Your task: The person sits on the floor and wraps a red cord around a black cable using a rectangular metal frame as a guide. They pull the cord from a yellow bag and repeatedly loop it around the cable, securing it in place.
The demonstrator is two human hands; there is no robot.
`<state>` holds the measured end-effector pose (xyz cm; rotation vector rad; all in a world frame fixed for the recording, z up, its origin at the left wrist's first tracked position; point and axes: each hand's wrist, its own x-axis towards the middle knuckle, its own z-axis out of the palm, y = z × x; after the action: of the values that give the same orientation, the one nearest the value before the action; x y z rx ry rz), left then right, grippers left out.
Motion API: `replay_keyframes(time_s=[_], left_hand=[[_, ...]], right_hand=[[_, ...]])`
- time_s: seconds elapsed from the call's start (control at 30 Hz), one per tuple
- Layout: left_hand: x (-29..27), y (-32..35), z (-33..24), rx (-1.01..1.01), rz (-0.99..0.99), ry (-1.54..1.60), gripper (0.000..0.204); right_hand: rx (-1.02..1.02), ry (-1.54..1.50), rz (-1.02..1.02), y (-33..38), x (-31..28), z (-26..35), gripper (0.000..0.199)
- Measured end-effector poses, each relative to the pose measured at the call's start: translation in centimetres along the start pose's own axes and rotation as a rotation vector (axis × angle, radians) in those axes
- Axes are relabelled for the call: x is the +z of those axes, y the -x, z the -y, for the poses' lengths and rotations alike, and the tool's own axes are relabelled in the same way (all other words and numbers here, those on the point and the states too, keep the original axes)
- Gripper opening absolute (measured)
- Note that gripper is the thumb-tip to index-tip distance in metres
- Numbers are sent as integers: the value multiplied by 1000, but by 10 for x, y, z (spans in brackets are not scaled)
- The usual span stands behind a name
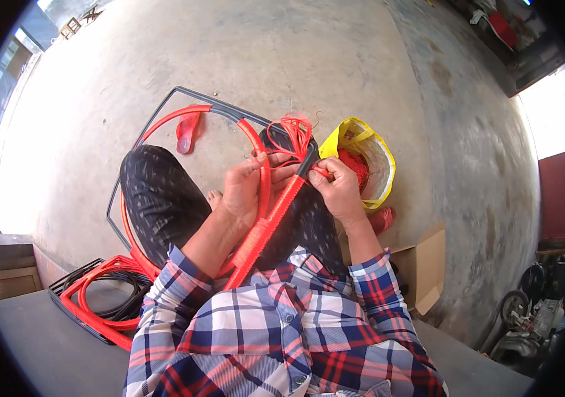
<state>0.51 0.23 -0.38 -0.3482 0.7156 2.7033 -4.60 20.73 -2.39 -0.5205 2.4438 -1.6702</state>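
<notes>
Left hand (246, 188) clamps red-wrapped frame (266, 225), right hand (338, 188) pinches red cord (292, 135) at centre frame; slack risks tangling, loosening the wrap.

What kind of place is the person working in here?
Probably a home workshop or open yard for hand weaving: a bare concrete floor, a stack of frames beside the seat, and a yellow bag of red cord.
</notes>
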Motion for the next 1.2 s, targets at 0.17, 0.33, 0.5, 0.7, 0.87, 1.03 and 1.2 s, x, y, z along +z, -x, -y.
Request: replay_keyframes(time_s=[0.17,0.33,0.5,0.7,0.87,1.03,1.2], left_hand=[[-9,-3,4,-17,-127,72,48],[-3,-3,0,-138,-168,-47,35],[-3,0,-3,-225,-166,-98,29],[1,-2,-3,-236,-101,-58,25],[-2,2,-2,-235,-66,-12,26],[-10,-2,2,-202,-20,-11,20],[-21,-12,6,-240,33,15,24]], right_hand=[[-108,-447,-47,19,-33,1,10],[-101,-1121,-61,80,-110,22,11],[-90,-1014,-457,97,-183,-2,22],[254,-765,-354,35,-45,7,14],[157,-486,56,27,2,20,9],[156,-713,137,71,-42,70,10],[157,-881,43,90,-58,47,16]])
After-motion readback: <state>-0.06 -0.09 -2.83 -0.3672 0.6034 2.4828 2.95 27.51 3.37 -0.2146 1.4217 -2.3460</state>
